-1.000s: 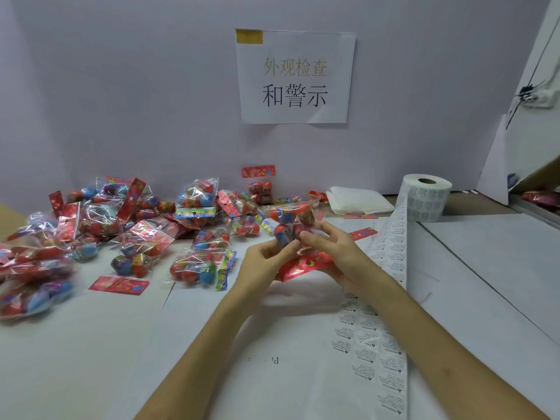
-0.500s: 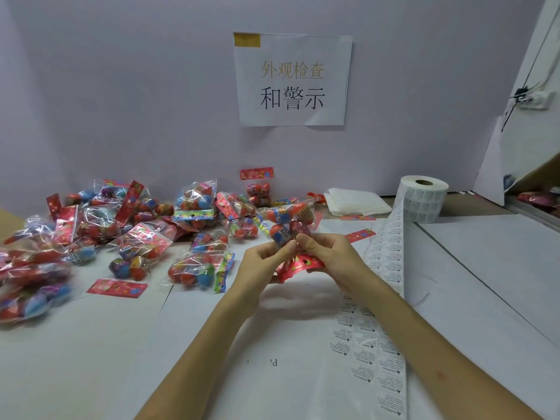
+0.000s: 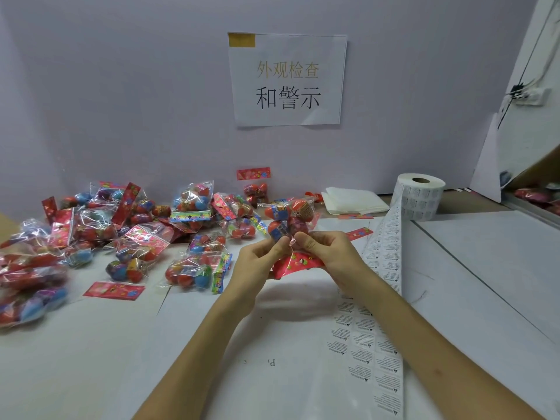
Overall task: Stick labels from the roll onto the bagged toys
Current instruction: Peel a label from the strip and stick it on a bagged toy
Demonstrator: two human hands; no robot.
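Both hands (image 3: 257,262) (image 3: 330,253) pinch one bagged toy (image 3: 288,219) between them.

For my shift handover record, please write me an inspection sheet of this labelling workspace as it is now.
Surface: table covered with white paper sheets.
Job's things: label roll upright at back right, its label strip trailing toward the camera; pile of bagged toys on the left.
Clutter: loose red card by the pile; stack of white sheets beside the roll.
Hands: left hand and right hand both pinch the held bag.
Cables: wires at a wall socket, upper right.
Surroundings: paper sign on the wall.
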